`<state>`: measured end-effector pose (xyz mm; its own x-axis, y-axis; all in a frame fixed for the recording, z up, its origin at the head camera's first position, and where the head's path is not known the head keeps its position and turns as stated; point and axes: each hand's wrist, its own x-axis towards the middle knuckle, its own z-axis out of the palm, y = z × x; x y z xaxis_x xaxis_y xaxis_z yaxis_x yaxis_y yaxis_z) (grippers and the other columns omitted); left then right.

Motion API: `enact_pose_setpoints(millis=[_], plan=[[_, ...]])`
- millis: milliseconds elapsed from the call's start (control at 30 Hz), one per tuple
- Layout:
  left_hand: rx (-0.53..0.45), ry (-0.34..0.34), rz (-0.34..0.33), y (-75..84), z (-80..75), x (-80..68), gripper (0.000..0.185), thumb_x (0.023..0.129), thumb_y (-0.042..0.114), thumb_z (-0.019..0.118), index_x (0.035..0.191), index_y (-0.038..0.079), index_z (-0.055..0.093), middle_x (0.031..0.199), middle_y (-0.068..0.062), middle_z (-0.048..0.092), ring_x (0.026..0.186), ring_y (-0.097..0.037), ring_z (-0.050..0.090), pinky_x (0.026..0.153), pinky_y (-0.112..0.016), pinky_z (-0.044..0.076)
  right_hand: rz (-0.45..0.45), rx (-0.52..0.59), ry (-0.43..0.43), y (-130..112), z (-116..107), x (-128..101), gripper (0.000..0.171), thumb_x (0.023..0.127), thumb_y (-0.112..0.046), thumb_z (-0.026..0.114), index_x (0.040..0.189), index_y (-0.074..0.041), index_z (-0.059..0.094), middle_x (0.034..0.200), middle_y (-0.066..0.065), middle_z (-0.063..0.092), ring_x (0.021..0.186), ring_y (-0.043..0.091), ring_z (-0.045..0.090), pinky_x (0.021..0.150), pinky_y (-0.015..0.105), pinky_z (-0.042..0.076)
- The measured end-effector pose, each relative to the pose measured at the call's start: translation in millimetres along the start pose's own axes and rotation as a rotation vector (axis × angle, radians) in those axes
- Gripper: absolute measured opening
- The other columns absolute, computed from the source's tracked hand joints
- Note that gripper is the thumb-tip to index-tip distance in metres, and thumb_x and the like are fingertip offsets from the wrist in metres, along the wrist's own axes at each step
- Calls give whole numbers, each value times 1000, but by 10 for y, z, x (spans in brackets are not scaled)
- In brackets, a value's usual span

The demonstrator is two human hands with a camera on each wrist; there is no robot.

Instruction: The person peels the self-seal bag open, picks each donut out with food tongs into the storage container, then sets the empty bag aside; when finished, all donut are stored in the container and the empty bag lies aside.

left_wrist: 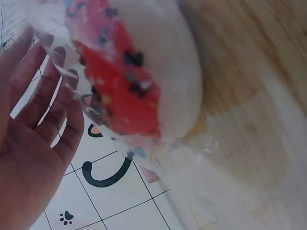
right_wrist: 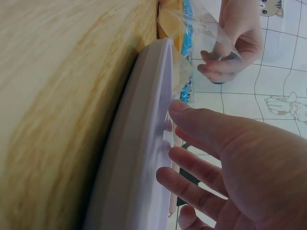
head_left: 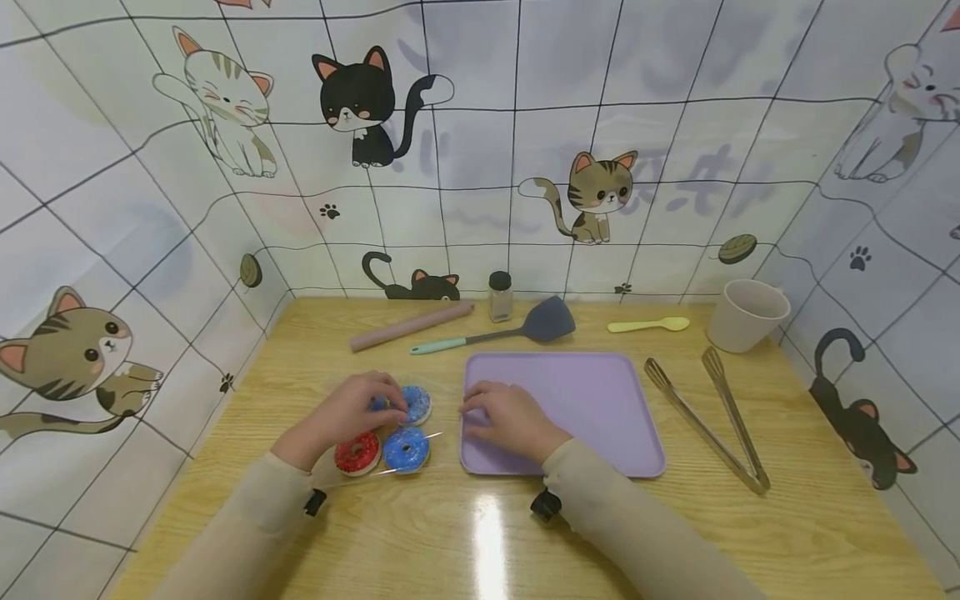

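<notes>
Toy doughnuts lie in a clear plastic wrapper (head_left: 381, 472) at the left of the table: a red doughnut (head_left: 352, 457), a blue doughnut (head_left: 403, 460) and a paler blue doughnut (head_left: 422, 403). Another is mostly hidden under my left hand (head_left: 347, 417). That hand pinches the wrapper's film, which rises in a flap to its fingertips in the right wrist view. Over the left edge of a lilac tray (head_left: 592, 408) hovers my right hand (head_left: 510, 421), its fingers loosely spread and holding nothing. The left wrist view shows the red doughnut (left_wrist: 120, 86) up close through the film.
Behind lie a rolling pin (head_left: 412, 325), a spatula (head_left: 547, 321) and a black-capped shaker (head_left: 500, 298). A yellow spoon (head_left: 648, 325), metal tongs (head_left: 693, 414) and a white cup (head_left: 746, 317) stand or lie at the right. A cat-patterned wall covering (head_left: 480, 150) encloses the table.
</notes>
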<state>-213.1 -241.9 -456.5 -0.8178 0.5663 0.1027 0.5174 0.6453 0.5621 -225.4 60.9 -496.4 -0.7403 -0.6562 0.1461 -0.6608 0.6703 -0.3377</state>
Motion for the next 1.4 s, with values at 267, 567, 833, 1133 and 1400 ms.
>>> enact_pose_setpoints(millis=[267,567,833,1133,1400], plan=[[9,-7,21,-15,52,-5,19,90,27,82,104,15,81,110,4,71,106,-19,65,92,-50,56,-3,-3,14,-25,-15,-18,30,90,-34,81,117,-21,79,128,-3,70,121,18,66,99,50,54],[-37,83,-34,-7,40,-13,6,92,21,80,98,20,80,98,12,74,95,-12,69,89,-52,57,12,1,4,-48,-23,-21,31,93,-37,78,120,-20,78,129,-3,69,121,18,66,99,49,54],[-68,151,-27,13,2,-36,10,89,19,83,99,17,80,98,13,75,94,-13,70,87,-52,58,21,-17,9,-38,-37,-29,44,92,-39,79,129,-16,72,132,0,68,122,20,65,100,45,54],[-96,145,-28,21,0,-66,15,87,23,85,100,17,80,99,15,74,94,-19,70,85,-49,55,68,41,67,60,-208,-212,38,92,-32,79,126,-15,73,130,3,68,112,21,68,98,45,54],[-95,142,-56,41,22,-100,13,89,21,83,101,17,79,101,14,74,97,-19,69,87,-50,55,98,-42,127,375,-431,-574,30,93,-30,79,118,-16,77,126,4,71,118,27,66,102,51,52]])
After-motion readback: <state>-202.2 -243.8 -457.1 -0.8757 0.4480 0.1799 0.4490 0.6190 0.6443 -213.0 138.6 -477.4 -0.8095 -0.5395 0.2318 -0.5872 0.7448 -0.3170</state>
